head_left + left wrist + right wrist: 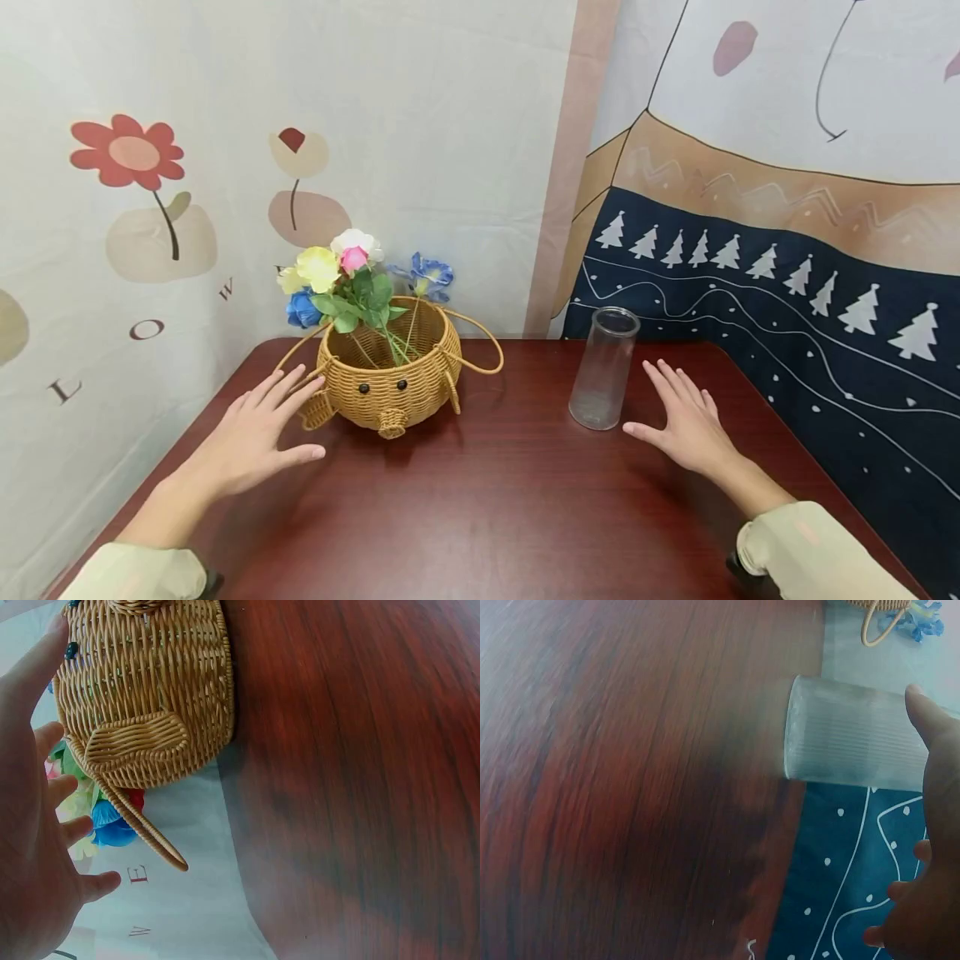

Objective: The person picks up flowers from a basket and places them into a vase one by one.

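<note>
A round wicker basket (420, 396) with two black button eyes, a snout and looped handles stands on the left half of the table. Several artificial flowers (318, 268) lean out of it, yellow, white, pink and blue, with green leaves. My left hand (251, 437) is spread beside the basket's left side, fingers straight, holding nothing. Right of the middle, a clear glass vase (602, 375) stands upright; nothing shows inside it. Just right of it, my right hand (686, 421) is spread with its thumb toward the vase. In the right wrist view the thumb overlaps the vase (855, 735); contact cannot be told.
The dark red wooden table (480, 500) reaches back to a printed cloth (450, 125) behind it. On the right hangs a navy cloth (750, 300) with white trees. The basket's right handle (487, 354) sticks out toward the vase.
</note>
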